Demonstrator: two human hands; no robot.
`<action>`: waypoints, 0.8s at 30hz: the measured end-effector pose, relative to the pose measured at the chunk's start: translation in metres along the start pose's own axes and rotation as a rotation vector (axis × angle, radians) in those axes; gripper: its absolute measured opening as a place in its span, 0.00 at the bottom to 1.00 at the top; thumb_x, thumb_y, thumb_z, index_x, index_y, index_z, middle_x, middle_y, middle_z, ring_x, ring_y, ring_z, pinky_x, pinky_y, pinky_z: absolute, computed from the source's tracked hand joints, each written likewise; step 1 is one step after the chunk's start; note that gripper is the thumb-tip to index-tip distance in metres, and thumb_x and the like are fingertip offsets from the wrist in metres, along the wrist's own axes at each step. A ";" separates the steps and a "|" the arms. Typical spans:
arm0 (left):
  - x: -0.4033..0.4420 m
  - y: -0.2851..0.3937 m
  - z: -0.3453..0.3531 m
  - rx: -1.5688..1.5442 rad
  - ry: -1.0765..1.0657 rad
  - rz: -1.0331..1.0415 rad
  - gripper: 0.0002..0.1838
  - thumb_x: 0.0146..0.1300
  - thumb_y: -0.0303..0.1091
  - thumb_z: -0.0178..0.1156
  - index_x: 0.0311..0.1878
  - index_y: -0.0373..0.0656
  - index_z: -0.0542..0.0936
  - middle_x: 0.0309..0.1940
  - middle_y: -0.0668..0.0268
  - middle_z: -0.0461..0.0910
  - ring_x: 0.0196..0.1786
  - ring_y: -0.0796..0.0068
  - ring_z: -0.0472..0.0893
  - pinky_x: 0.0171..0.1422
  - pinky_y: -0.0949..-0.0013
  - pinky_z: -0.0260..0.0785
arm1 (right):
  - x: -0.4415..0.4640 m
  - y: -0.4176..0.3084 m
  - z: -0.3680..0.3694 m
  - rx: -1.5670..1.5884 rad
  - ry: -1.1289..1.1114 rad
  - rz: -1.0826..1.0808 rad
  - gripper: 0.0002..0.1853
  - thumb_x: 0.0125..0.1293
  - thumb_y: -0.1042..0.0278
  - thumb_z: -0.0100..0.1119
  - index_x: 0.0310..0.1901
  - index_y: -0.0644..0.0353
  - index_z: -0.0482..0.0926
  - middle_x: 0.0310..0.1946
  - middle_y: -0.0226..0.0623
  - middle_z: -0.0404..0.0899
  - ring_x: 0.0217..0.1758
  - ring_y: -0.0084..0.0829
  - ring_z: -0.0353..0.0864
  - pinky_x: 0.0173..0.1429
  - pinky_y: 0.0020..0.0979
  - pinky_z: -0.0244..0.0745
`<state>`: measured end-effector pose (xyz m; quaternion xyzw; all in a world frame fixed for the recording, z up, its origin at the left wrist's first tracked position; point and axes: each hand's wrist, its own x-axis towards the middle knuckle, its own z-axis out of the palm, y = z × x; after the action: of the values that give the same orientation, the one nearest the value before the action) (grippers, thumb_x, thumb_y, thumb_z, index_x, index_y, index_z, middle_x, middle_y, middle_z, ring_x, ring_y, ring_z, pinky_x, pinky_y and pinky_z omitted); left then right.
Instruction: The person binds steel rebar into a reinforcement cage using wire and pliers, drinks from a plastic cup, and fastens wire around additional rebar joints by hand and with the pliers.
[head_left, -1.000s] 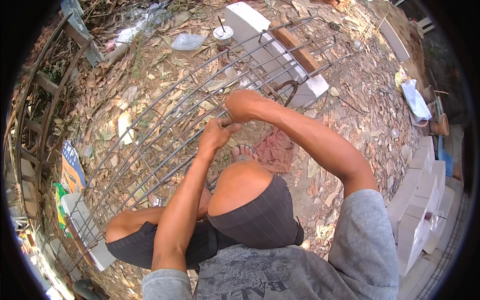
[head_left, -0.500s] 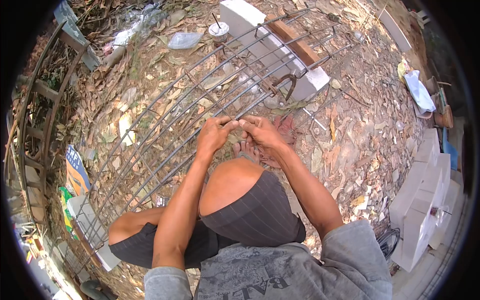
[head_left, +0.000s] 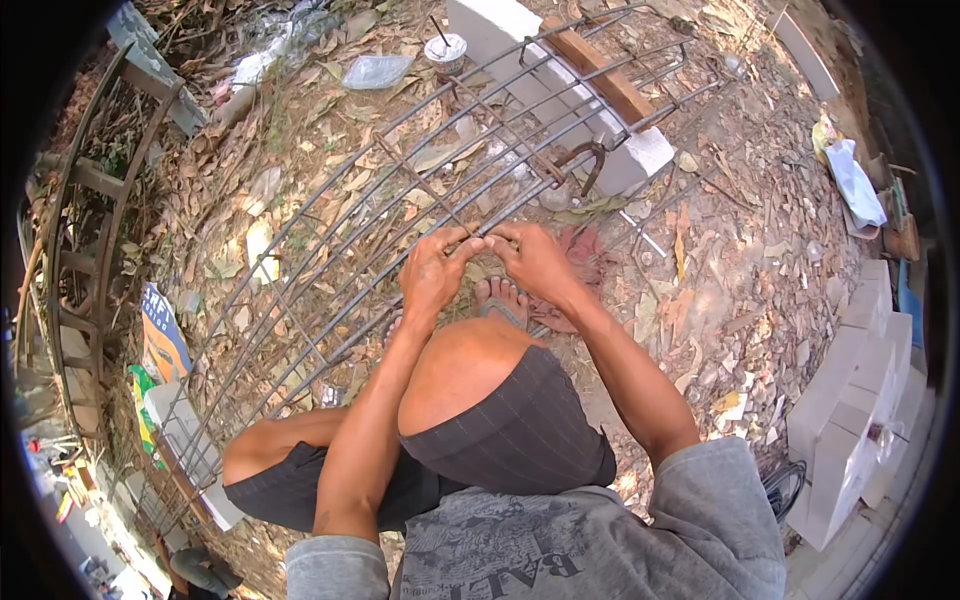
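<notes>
My left hand (head_left: 437, 268) and my right hand (head_left: 528, 260) meet at the near edge of a rebar grid (head_left: 390, 197), with fingers closed and the tips nearly touching. They are at the nearest long bar, beside a crossing rod. Whatever is pinched between the fingertips is hidden. Just beyond my right hand, a rusty curved metal tool (head_left: 597, 165), perhaps pincers, rests on the bars. The grid's far end lies over a pale block (head_left: 640, 158) with a wooden batten (head_left: 600, 72) on top.
A second pale block (head_left: 168, 408) is under the grid's near-left end. Leaf litter covers the ground. A lidded cup (head_left: 446, 52) and plastic tray (head_left: 377, 71) lie beyond the grid. Stacked pale blocks (head_left: 845, 440) stand right, a curved ladder-like frame (head_left: 92, 180) left. A red cloth (head_left: 575, 270) lies by my foot.
The view has shifted slightly, so the grid and blocks sit a little further right and lower. Both hands remain together at the same bar, their fingers slightly rearranged.
</notes>
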<state>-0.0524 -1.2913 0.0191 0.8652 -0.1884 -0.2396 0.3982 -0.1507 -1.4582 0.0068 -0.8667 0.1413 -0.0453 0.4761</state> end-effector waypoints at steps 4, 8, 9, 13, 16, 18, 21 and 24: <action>0.003 0.000 0.000 -0.058 -0.035 -0.038 0.22 0.64 0.56 0.71 0.55 0.55 0.92 0.55 0.62 0.89 0.50 0.59 0.88 0.56 0.57 0.76 | -0.010 -0.023 -0.005 -0.221 -0.022 0.014 0.13 0.75 0.63 0.58 0.45 0.66 0.83 0.36 0.64 0.84 0.41 0.66 0.84 0.45 0.58 0.78; 0.000 0.006 -0.002 -0.106 -0.037 -0.071 0.21 0.64 0.54 0.72 0.55 0.55 0.92 0.52 0.62 0.90 0.38 0.65 0.88 0.52 0.60 0.76 | -0.014 -0.038 -0.013 -0.360 -0.065 -0.015 0.10 0.71 0.67 0.58 0.39 0.66 0.81 0.31 0.60 0.85 0.38 0.62 0.86 0.42 0.55 0.80; 0.000 0.006 -0.002 -0.104 -0.041 -0.069 0.21 0.64 0.54 0.72 0.55 0.55 0.92 0.51 0.62 0.91 0.37 0.66 0.88 0.52 0.60 0.76 | -0.013 -0.040 -0.017 -0.407 -0.075 -0.051 0.09 0.70 0.68 0.58 0.38 0.66 0.81 0.31 0.60 0.85 0.38 0.62 0.86 0.41 0.54 0.80; 0.002 0.006 -0.005 -0.075 -0.061 -0.103 0.19 0.64 0.52 0.72 0.53 0.54 0.92 0.47 0.63 0.91 0.35 0.68 0.88 0.50 0.61 0.76 | -0.008 -0.044 -0.015 -0.519 -0.073 -0.061 0.08 0.67 0.69 0.60 0.37 0.66 0.82 0.28 0.57 0.85 0.34 0.59 0.87 0.37 0.53 0.81; -0.001 0.016 -0.008 -0.046 -0.073 -0.141 0.18 0.64 0.52 0.72 0.51 0.53 0.92 0.47 0.62 0.91 0.37 0.65 0.88 0.50 0.60 0.77 | -0.008 -0.045 -0.008 -0.427 0.043 -0.006 0.09 0.68 0.69 0.60 0.37 0.67 0.84 0.27 0.58 0.84 0.33 0.60 0.87 0.36 0.55 0.80; -0.003 0.015 -0.007 -0.011 -0.036 -0.108 0.18 0.65 0.51 0.72 0.50 0.51 0.92 0.47 0.61 0.91 0.39 0.61 0.89 0.51 0.59 0.78 | -0.012 -0.048 -0.007 -0.393 0.025 0.018 0.09 0.68 0.69 0.60 0.40 0.66 0.84 0.27 0.59 0.84 0.33 0.60 0.87 0.37 0.55 0.80; -0.006 0.006 0.005 0.081 0.116 0.056 0.17 0.66 0.50 0.71 0.49 0.49 0.92 0.47 0.59 0.91 0.43 0.54 0.89 0.51 0.57 0.78 | -0.024 -0.053 -0.008 -0.323 0.042 0.067 0.10 0.70 0.69 0.59 0.46 0.64 0.85 0.28 0.59 0.84 0.34 0.60 0.87 0.37 0.56 0.79; -0.015 0.011 0.012 0.141 0.282 0.161 0.16 0.66 0.47 0.71 0.47 0.46 0.92 0.47 0.57 0.91 0.45 0.51 0.89 0.50 0.56 0.79 | -0.037 -0.052 -0.009 -0.237 0.085 0.097 0.12 0.70 0.69 0.60 0.53 0.58 0.86 0.30 0.57 0.85 0.34 0.58 0.87 0.36 0.55 0.79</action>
<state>-0.0731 -1.2977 0.0251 0.8980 -0.2159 -0.0695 0.3769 -0.1779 -1.4285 0.0571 -0.9063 0.2076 -0.0419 0.3657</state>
